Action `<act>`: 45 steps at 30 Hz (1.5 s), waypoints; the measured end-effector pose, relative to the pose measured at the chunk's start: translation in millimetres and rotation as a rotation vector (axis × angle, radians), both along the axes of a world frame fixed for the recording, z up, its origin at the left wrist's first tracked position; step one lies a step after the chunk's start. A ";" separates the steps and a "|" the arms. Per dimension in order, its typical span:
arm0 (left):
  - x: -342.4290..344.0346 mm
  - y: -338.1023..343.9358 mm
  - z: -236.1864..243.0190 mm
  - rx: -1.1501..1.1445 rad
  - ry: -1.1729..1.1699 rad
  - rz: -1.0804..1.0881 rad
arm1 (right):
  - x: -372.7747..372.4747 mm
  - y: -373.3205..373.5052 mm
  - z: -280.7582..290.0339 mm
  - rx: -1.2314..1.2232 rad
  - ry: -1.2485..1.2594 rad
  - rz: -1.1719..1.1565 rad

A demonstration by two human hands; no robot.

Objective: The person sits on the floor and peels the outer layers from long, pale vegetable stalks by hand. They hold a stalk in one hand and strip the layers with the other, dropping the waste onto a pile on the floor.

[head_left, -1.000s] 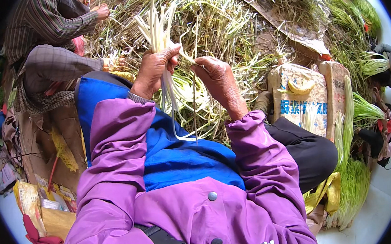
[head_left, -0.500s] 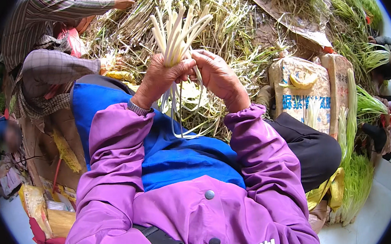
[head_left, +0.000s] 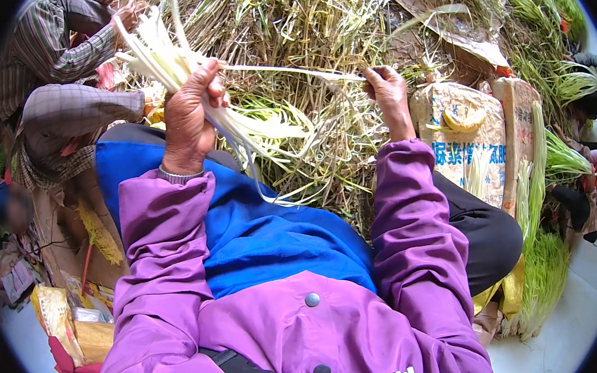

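My left hand [head_left: 189,118] is closed around a bunch of pale, whitish leafy stalks [head_left: 159,53], raised in front of me and tilted to the upper left. Its thinner, limp leaf ends hang below that hand, over the blue cloth [head_left: 259,229] on my lap. A single pale strand [head_left: 288,69] runs nearly straight from the bunch to my right hand [head_left: 390,100]. The thumb and fingers of that hand pinch the strand's far end, well to the right of the bunch.
Dry stalks and leaf scraps [head_left: 284,17] cover the ground ahead. A printed, wrapped block [head_left: 455,151] stands right of my right hand, a curved yellow piece [head_left: 465,121] on it. Green leafy stalks [head_left: 544,278] lie at right. Someone in a striped sleeve [head_left: 63,58] sits at left.
My hands have moved apart: the left, with the bunch, went left and the right went right, drawing one strand out between them. The bunch now leans left. The striped sleeve has pulled back.
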State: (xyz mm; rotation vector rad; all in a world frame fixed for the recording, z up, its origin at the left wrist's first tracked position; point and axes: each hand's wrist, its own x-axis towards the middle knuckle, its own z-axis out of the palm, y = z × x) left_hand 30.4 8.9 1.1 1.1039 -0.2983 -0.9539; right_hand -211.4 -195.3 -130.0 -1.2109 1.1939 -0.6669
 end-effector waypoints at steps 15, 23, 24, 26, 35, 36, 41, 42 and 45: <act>84.7 40.6 39.2 -0.307 0.159 0.159 | -121.1 -100.7 -27.9 -0.734 1.175 0.161; 110.3 55.8 43.2 -0.363 0.176 0.156 | -171.7 -130.1 -11.6 -0.916 1.442 0.216; 121.6 64.0 43.3 -0.397 0.202 0.174 | -187.0 -134.8 -9.3 -0.824 1.468 0.190; 131.2 73.9 45.9 -0.451 0.230 0.210 | -196.2 -132.8 2.4 -0.652 1.537 0.169; 67.5 37.4 42.3 -0.260 0.095 0.007 | -5.6 -9.5 35.6 -0.708 0.892 0.725; 62.6 37.5 40.5 -0.261 0.084 -0.007 | 22.0 15.2 50.0 -0.497 0.674 0.854; 34.7 33.9 33.0 -0.230 0.149 -0.125 | 78.3 100.6 100.2 0.335 -0.183 1.020; 28.5 35.5 32.0 -0.196 0.138 -0.137 | 81.8 111.2 100.8 0.406 -0.328 0.929; 14.6 38.0 30.5 -0.163 0.084 -0.228 | 92.0 123.9 99.9 0.537 -0.780 0.587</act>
